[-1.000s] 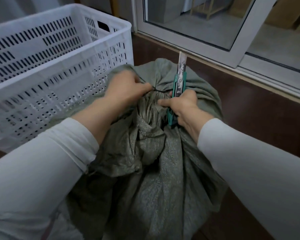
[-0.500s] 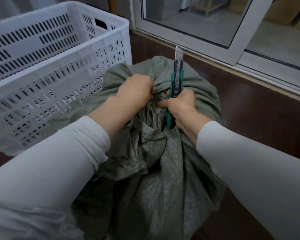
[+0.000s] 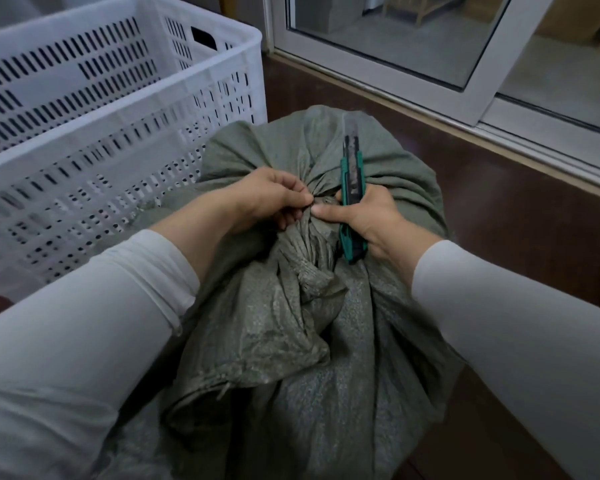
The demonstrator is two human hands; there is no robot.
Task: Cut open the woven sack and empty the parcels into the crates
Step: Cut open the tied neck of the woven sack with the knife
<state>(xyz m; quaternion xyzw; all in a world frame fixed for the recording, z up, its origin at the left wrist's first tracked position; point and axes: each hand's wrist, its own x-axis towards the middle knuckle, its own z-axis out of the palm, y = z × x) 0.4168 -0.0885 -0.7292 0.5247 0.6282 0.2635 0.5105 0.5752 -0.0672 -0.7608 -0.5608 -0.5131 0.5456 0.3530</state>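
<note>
A full grey-green woven sack (image 3: 326,358) stands on the floor in front of me, its neck gathered and tied at the top. My left hand (image 3: 267,199) pinches the tie at the bunched neck. My right hand (image 3: 364,216) is closed around a green utility knife (image 3: 352,188), blade out and pointing away from me, while its thumb presses on the same knot. The two hands touch at the neck. The parcels are hidden inside the sack. A white perforated plastic crate (image 3: 118,133) stands directly left of the sack.
A dark brown floor (image 3: 516,220) runs to the right and behind the sack. A white-framed sliding glass door (image 3: 471,98) and its track close off the far side. The crate's corner nearly touches the sack.
My left hand has gone from a fist around the neck to a fingertip pinch on the tie. The right hand with the knife has dropped slightly lower against the knot.
</note>
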